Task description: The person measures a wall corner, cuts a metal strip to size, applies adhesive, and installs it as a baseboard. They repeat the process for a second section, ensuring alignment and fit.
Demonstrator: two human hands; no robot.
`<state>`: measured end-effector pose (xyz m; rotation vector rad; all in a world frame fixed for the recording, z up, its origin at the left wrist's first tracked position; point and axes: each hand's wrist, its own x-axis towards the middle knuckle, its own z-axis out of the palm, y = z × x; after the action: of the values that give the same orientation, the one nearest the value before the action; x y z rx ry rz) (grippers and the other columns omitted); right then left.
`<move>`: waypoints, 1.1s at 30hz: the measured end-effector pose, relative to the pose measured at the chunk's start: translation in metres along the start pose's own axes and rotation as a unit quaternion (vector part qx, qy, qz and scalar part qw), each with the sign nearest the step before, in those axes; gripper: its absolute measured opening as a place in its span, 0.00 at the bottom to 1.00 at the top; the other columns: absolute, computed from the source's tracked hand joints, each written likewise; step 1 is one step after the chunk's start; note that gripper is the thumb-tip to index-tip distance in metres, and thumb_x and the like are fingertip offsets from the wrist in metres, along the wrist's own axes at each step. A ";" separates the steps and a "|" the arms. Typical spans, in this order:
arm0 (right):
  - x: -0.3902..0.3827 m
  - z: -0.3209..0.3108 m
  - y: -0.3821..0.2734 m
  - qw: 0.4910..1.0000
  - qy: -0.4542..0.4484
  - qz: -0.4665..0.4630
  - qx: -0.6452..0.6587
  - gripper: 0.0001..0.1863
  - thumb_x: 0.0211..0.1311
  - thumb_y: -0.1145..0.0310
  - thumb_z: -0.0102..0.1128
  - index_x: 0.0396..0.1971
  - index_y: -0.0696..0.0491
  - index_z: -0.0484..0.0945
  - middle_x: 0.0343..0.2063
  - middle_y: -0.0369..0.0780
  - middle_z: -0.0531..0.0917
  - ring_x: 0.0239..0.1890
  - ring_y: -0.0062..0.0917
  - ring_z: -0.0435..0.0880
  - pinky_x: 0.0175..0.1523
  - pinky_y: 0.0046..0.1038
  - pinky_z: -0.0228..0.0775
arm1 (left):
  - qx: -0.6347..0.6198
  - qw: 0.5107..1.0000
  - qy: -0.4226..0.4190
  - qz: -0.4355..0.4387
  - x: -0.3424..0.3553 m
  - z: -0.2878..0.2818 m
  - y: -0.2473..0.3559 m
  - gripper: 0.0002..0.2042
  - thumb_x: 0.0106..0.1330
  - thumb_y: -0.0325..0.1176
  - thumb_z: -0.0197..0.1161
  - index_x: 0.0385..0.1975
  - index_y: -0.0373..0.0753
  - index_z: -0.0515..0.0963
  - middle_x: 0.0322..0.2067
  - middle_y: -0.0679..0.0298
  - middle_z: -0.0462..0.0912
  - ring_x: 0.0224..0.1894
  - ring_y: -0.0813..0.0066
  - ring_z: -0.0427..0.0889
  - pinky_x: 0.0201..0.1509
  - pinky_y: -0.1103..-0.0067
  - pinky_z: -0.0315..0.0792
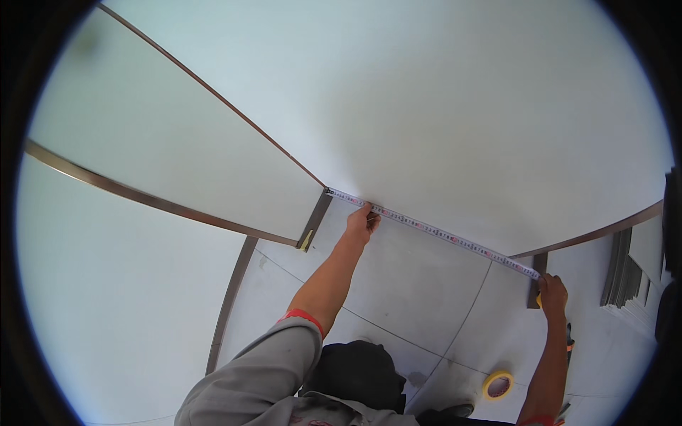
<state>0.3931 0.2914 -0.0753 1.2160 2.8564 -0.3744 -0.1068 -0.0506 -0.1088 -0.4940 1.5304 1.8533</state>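
A white measuring tape (pixel 455 239) is stretched straight along the foot of the pale wall, slanting down from left to right. Its far left end meets the lower corner of a dark metal frame (pixel 323 209). My left hand (pixel 362 222) pinches the blade a short way from that end, thumb and fingers closed on its lower edge. At the other end, my right hand (pixel 553 292) is closed around the tape measure's case, beside a second dark post base (pixel 538 280). Only a bit of yellow case shows; my fingers hide the rest.
On the tiled floor (pixel 398 298) a yellow tape roll (pixel 498 385) lies near my right forearm. A stack of grey and white panels (pixel 625 280) stands at the right. Pale framed panels (pixel 170 156) rise on the left. A dark rounded shape (pixel 355 373) is below my left arm.
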 end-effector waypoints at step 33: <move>0.015 -0.009 -0.018 0.998 -0.039 0.050 0.003 0.12 0.72 0.57 0.53 0.37 0.47 0.81 0.33 0.42 0.81 0.40 0.37 0.83 0.46 0.40 0.76 | 0.004 0.999 -0.011 -0.030 0.035 -0.023 0.007 0.13 0.76 0.42 0.58 0.40 0.38 0.76 0.30 0.62 0.81 0.33 0.70 0.82 0.31 0.79 0.77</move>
<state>0.3711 0.2922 -0.0641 1.3087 2.7183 -0.4166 -0.1393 -0.0648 -0.1323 -0.5093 1.4930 1.7996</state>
